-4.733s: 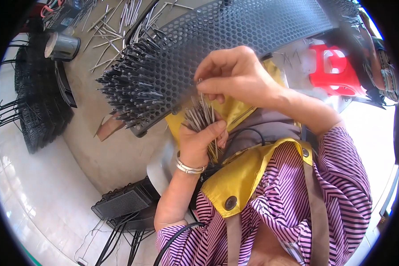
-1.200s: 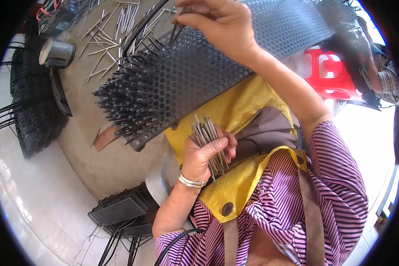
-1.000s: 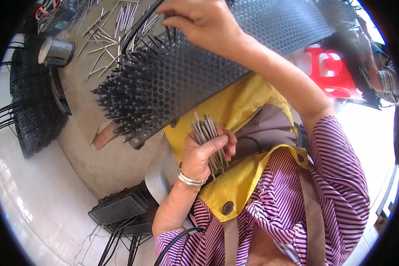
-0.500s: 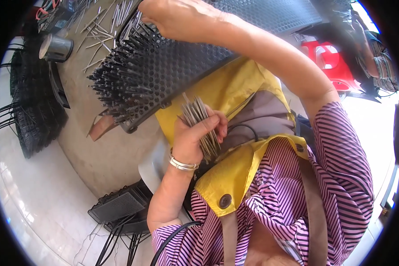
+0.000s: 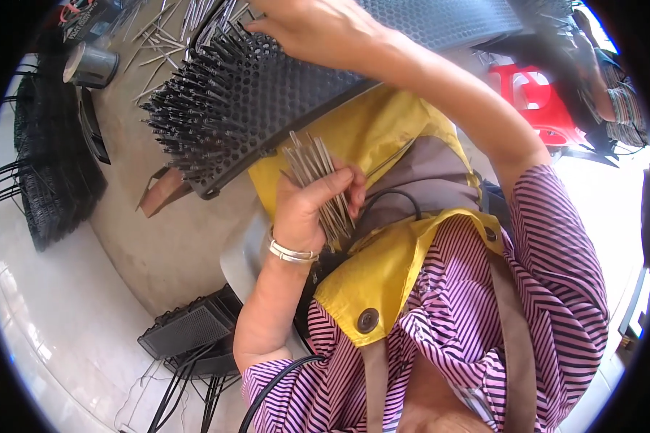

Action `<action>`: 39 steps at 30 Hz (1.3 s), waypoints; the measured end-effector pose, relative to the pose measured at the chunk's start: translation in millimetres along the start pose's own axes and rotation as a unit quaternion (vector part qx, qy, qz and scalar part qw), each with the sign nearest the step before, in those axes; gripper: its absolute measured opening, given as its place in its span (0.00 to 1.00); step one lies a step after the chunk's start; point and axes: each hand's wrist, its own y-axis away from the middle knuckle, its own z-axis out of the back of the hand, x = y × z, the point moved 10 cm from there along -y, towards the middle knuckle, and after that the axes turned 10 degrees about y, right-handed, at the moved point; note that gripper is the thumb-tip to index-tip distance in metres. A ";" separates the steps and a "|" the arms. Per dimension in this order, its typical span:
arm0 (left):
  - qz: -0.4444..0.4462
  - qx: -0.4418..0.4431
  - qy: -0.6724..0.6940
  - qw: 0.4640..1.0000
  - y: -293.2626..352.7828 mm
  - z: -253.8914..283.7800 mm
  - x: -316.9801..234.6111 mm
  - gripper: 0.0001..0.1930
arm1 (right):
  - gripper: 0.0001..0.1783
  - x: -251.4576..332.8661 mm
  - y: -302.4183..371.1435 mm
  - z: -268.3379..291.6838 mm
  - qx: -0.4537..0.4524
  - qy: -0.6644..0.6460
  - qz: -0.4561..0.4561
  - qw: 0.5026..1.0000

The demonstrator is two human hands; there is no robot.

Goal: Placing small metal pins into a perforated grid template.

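Note:
My left hand, with a silver bangle at the wrist, is closed round a bundle of thin grey-brown metal rods, its thumb across them. It hovers above my yellow and brown apron. A dark perforated board lies beyond it, its left part crowded with upright black rods standing in the holes. Over the board's far side, my right hand reaches in with fingers curled. The picture's top edge cuts that hand off in part, so what its fingertips hold is hidden.
Loose silvery rods lie scattered at the far left beside a metal can. Black wire-hooked racks stand along the left, and more black baskets sit at the lower left. A red stool and another person's arm show at the right.
My right hand has shifted slightly right over the board. My left hand, still gripping the bundle, has moved slightly left, and the rods stand a little more fanned out.

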 end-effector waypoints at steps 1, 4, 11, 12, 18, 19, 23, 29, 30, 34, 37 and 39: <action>-0.003 0.001 -0.004 1.000 0.4 -1.3 -1.8 0.04 | 0.08 6.6 8.6 13.5 -0.012 -0.011 -0.006 1.000; -0.012 -0.032 0.019 0.999 -0.5 -3.0 -4.8 0.05 | 0.10 6.9 48.9 -6.1 0.116 -0.133 -0.088 0.980; -0.017 0.012 -0.012 1.000 -3.1 -3.9 -5.9 0.08 | 0.07 32.0 121.4 -52.1 0.298 -0.474 -0.318 0.765; -0.017 0.011 -0.013 1.000 -2.9 -4.1 -6.2 0.08 | 0.07 26.7 123.9 -53.8 0.290 -0.482 -0.343 0.753; -0.046 -0.091 -0.013 0.995 0.0 6.8 -14.7 0.13 | 0.05 -5.1 118.3 -39.3 0.183 -0.454 -0.367 0.791; -0.048 -0.091 -0.013 0.995 0.9 8.0 -14.5 0.13 | 0.05 -5.8 117.2 -37.9 0.184 -0.454 -0.366 0.791; -0.039 -0.089 -0.021 0.995 2.3 9.2 -14.4 0.11 | 0.05 -6.0 116.4 -39.7 0.210 -0.472 -0.373 0.770; -0.040 -0.079 -0.032 0.996 -0.2 6.9 -15.5 0.10 | 0.06 -9.2 115.9 -38.4 0.203 -0.497 -0.376 0.755; -0.029 -0.084 -0.035 0.995 0.5 7.6 -13.7 0.10 | 0.06 -11.4 115.0 -37.1 0.197 -0.486 -0.372 0.766; -0.025 -0.098 -0.031 0.994 1.5 9.6 -10.5 0.09 | 0.06 -24.4 113.8 -35.8 0.171 -0.494 -0.391 0.758; -0.041 -0.111 -0.021 0.993 1.0 14.0 -15.2 0.08 | 0.06 -36.7 101.1 -30.2 0.143 -0.507 -0.403 0.748; -0.050 -0.106 -0.024 0.993 2.3 14.0 -17.9 0.08 | 0.09 -51.8 91.2 -22.1 0.056 -0.546 -0.438 0.712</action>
